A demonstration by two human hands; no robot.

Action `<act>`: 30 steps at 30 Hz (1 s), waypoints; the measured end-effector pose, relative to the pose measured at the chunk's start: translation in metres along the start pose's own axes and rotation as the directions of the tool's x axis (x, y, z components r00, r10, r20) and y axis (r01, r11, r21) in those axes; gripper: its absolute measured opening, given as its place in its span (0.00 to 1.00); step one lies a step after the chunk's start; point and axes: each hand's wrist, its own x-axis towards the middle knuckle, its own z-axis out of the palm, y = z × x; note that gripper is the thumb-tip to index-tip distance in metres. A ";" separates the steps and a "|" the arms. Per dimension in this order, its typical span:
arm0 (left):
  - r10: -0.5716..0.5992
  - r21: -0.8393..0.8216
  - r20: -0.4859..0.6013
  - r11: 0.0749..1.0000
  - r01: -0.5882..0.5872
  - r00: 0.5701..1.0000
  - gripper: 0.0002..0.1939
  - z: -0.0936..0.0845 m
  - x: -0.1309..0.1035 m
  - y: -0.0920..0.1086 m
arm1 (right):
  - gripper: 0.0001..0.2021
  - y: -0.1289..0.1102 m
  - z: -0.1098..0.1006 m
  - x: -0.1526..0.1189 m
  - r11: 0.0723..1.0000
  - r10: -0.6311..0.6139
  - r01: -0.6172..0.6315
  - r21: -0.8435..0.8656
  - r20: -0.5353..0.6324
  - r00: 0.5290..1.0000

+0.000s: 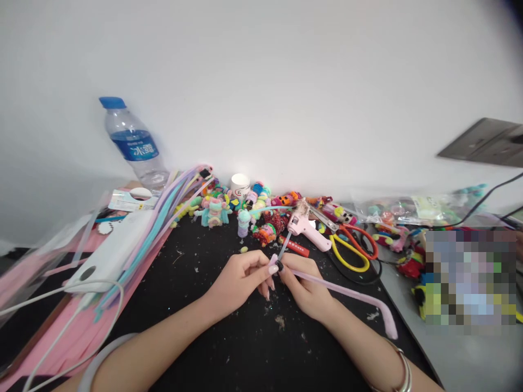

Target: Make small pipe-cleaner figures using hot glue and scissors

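Both of my hands meet over the black work surface (196,326), fingertips together. A pale pink-lilac pipe cleaner (347,290) is pinched at one end between my left hand (245,280) and my right hand (306,286). Its long tail runs out past my right wrist and bends down at the tip. Just beyond my fingers lies a pink hot glue gun (308,231), with a translucent glue stick (285,245) sticking out toward my hands. Small pipe-cleaner figures, such as a pastel one (244,223), stand close behind.
Scissors with yellow and orange handles (351,261) lie right of the glue gun. Left are a bundle of pastel pipe cleaners (157,215), a white cable (122,296) and a tilted water bottle (134,144) against the wall. A white roll (239,186) and plastic bag (420,209) sit behind.
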 end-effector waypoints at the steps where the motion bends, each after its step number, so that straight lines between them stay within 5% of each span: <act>1: -0.003 -0.026 0.009 1.000 0.003 1.000 0.12 0.000 0.000 -0.001 | 0.16 0.001 0.000 0.000 0.999 0.017 -0.017 0.030 -0.004 1.000; 8: 0.017 -0.135 0.013 0.991 -0.015 1.000 0.12 -0.001 0.000 -0.001 | 0.18 0.005 0.002 -0.001 0.944 0.122 -0.075 0.323 -0.127 0.984; 14: -0.089 -0.281 0.034 0.955 0.095 0.995 0.13 -0.003 0.002 -0.002 | 0.17 0.005 0.002 0.001 0.955 0.133 -0.092 0.282 -0.132 0.982; 23: 0.010 0.100 -0.088 0.995 -0.001 0.996 0.14 -0.003 0.000 -0.001 | 0.17 0.004 0.003 0.001 0.984 0.092 -0.078 0.163 -0.083 0.992; 30: -0.022 -0.091 -0.003 0.996 0.022 1.000 0.16 -0.004 0.002 -0.003 | 0.16 0.006 0.004 0.002 0.960 0.158 -0.146 0.239 -0.033 0.987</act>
